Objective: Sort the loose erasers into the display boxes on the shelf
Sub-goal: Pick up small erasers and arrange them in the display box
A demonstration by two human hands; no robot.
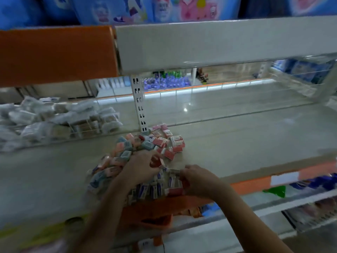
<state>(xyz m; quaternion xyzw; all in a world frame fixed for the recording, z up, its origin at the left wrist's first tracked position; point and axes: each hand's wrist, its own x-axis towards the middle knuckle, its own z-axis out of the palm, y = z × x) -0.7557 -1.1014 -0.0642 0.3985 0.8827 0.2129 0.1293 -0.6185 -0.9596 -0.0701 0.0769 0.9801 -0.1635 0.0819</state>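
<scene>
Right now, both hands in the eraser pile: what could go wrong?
1. The display box sits at the shelf's front edge. The right hand works at its end; a push might tip it off.
2. The loose erasers lie heaped and mixed. The left hand, reaching in, could scatter red ones into the blue-grey ones.
3. The picture is blurred, so labels cannot be read; types might get mis-sorted.
</scene>
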